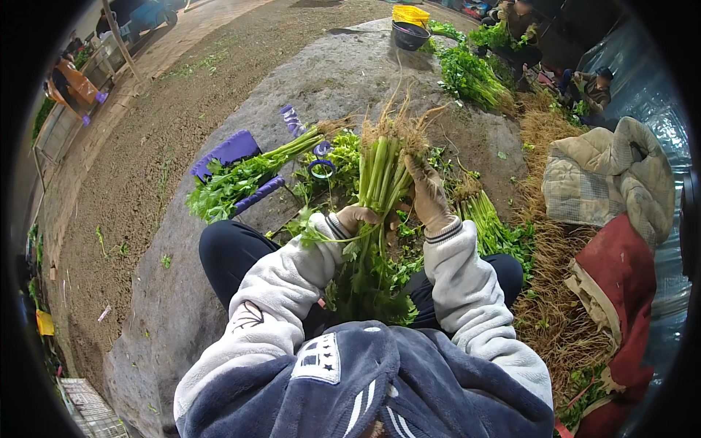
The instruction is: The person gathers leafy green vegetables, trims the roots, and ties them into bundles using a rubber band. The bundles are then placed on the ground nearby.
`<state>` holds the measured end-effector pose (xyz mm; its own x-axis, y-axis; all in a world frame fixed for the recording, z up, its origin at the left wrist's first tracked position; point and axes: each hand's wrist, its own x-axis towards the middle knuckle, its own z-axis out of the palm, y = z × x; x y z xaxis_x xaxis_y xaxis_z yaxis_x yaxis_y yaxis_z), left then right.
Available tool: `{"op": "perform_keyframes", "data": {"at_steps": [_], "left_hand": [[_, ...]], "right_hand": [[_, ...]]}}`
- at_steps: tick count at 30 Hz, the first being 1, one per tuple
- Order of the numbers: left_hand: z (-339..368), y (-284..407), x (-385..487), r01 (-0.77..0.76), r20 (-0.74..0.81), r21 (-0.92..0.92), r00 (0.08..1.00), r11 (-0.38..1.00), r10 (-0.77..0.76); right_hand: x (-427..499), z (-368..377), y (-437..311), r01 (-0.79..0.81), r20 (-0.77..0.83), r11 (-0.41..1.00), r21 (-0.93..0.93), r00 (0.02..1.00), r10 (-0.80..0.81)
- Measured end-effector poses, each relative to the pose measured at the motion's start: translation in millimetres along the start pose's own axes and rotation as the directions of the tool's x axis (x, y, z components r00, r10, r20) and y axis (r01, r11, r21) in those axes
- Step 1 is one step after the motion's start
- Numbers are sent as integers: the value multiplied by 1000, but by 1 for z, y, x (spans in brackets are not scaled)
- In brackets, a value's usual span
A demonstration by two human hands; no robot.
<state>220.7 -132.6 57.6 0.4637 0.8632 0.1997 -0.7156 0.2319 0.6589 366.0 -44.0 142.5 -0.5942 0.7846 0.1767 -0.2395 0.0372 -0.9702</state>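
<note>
My left hand (357,218), in a tan glove, is closed around the stalks of a bunch of leafy green vegetables with roots, likely celery (378,169). Its pale roots point away from me and its leaves hang down between my knees. My gloved right hand (428,191) lies along the right side of the bunch, fingers up by the roots; its grip is partly hidden. Left of the bunch, a smaller rooted bunch (274,159) rests across a purple-wrapped frame (233,150). A roll of purple tape (321,168) is near it.
More bunches lie on the right (490,219) and farther off (471,76). Brown roots (547,295) are heaped beside a quilted cloth (586,180) and red fabric (613,290). A black basin (409,36) and yellow crate (411,15) stand ahead. People (515,27) sit at upper right.
</note>
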Motion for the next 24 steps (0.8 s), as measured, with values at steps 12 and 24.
{"op": "perform_keyframes", "data": {"at_steps": [12,24], "left_hand": [[-15,-6,3,1,45,244,999,970,-12],[-12,-8,2,59,43,377,996,924,-81]], "right_hand": [[6,-6,2,-34,-64,999,12,997,35],[6,1,-4,-135,59,990,-51,989,137]]}}
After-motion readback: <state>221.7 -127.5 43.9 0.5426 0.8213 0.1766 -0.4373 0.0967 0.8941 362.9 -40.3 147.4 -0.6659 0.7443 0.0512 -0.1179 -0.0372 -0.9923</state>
